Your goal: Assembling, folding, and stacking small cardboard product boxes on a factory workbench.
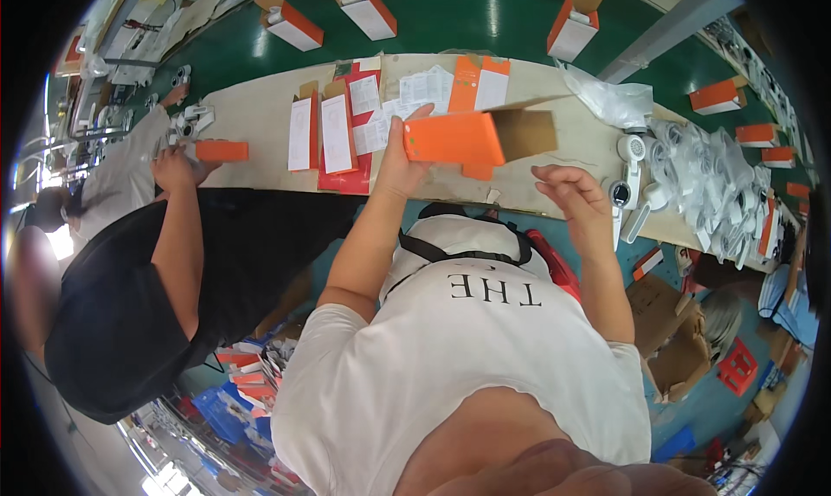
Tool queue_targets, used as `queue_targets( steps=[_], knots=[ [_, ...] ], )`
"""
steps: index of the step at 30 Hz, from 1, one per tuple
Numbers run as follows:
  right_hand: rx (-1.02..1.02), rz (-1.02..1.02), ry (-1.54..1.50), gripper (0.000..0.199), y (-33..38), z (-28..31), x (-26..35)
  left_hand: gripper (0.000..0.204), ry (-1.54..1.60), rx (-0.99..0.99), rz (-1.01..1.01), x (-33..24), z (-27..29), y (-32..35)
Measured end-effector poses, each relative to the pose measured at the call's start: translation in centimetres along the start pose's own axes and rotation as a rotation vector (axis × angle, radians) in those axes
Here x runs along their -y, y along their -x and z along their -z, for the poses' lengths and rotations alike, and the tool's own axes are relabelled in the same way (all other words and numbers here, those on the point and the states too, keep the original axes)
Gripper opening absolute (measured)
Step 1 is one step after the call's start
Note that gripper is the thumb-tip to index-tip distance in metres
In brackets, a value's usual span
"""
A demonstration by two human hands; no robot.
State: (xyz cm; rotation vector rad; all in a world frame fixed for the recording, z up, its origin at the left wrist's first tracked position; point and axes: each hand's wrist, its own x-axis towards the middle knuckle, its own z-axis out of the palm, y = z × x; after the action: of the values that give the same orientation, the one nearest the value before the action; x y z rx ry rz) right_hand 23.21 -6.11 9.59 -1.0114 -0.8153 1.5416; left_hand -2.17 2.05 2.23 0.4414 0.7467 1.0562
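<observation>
My left hand (401, 163) holds an orange cardboard box (452, 139) over the table. Its flaps stand open toward the right and show the brown inside. Off to the right of the box, my right hand (578, 195) is raised with loosely bent fingers and nothing visible in it. White handheld devices with round heads (633, 148) lie just beyond that hand, near the table's right end. Flat orange cartons (465, 85) and printed paper sheets (424, 89) lie behind the held box. Two orange-and-white boxes (338, 132) rest on the table to the left.
Many bagged white devices (705, 176) are heaped at the right, beside clear plastic (619, 98). Across the green surface stand several open boxes (368, 16). A grey metal post (671, 28) rises at the far right. At left, a co-worker in black handles an orange box (222, 151).
</observation>
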Motion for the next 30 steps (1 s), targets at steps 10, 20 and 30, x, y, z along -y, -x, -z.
queue_targets(
  steps=[10, 20, 30],
  knots=[
    [0.016, 0.493, 0.600, 0.021, 1.1, -0.5, 2.4, 0.053, -0.335, 0.056, -0.174, -4.1, 0.5, 1.1],
    [0.297, -0.524, 0.118, 0.029, 1.9, 1.8, -3.3, 0.028, -0.415, 0.118, -0.016, -0.1, -1.0, 3.7],
    [0.787, -0.043, 0.584, 0.047, -1.1, -5.1, -0.5, 0.039, -0.752, 0.109, -0.106, -6.1, -5.0, 7.3]
  ],
)
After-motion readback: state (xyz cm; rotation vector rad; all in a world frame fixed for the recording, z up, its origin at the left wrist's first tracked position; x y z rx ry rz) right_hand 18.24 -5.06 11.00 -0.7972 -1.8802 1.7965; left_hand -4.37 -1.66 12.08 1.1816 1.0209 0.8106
